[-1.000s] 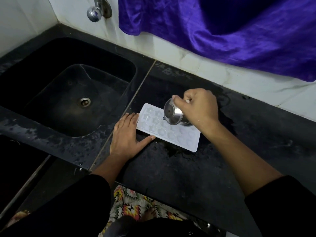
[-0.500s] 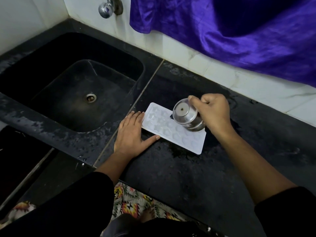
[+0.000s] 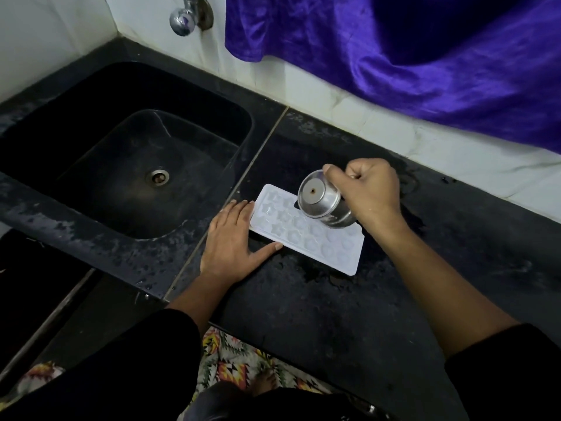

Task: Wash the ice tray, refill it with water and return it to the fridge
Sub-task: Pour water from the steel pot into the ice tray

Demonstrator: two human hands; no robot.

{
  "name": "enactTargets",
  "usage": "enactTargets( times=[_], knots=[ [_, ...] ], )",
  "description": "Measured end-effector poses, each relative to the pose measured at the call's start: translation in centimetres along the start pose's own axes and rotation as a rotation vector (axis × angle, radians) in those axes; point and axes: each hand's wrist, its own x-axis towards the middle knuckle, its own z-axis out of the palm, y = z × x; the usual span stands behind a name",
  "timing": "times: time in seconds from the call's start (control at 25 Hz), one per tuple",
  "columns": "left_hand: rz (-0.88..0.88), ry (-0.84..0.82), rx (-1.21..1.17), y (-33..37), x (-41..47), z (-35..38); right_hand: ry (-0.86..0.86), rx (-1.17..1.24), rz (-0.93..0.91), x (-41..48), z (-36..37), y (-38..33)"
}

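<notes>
A white ice tray (image 3: 315,238) with star and round moulds lies flat on the black counter (image 3: 318,314), just right of the sink. My left hand (image 3: 233,241) rests flat on the counter against the tray's left end, fingers along its short edge and thumb along its near edge. My right hand (image 3: 368,192) grips a small steel cup (image 3: 321,202), tipped on its side over the tray's far middle, its base facing me. Any water leaving the cup is hidden from view.
A black sink (image 3: 127,165) with a round drain (image 3: 158,177) sits at the left, a chrome tap (image 3: 185,16) on the wall above it. A purple cloth (image 3: 409,56) hangs over the white tiled wall. Wet patches darken the counter around the tray.
The cup in my right hand has shifted a little to the right along the tray and stays tipped. My left hand keeps its place at the tray's end.
</notes>
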Motion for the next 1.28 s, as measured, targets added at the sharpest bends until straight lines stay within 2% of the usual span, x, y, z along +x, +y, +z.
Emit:
enactTargets(
  times=[0.36,0.52,0.64,0.8,1.08,1.2,1.28],
  knots=[
    [-0.01,0.008,-0.006,-0.1,0.0,0.3,-0.089,-0.486,-0.305,0.1,4.0,-3.7],
    [-0.007,0.023,-0.006,-0.1,0.0,0.3,-0.115,-0.528,-0.334,0.3,4.3,-4.2],
    [-0.008,0.026,-0.004,0.0,0.0,0.3,-0.08,-0.386,-0.243,0.5,3.8,-3.9],
    [-0.016,0.008,-0.007,0.0,0.0,0.1,-0.037,-0.114,-0.035,1.1,2.6,-2.4],
    [-0.022,-0.022,-0.005,0.2,0.0,-0.3,0.042,0.666,0.524,1.8,0.6,1.4],
    [-0.021,-0.029,0.003,0.2,0.0,-0.4,0.084,0.806,0.602,2.6,0.4,3.2],
    [-0.018,-0.023,0.006,0.2,0.0,-0.3,0.098,0.812,0.601,2.9,0.8,4.4]
  ],
)
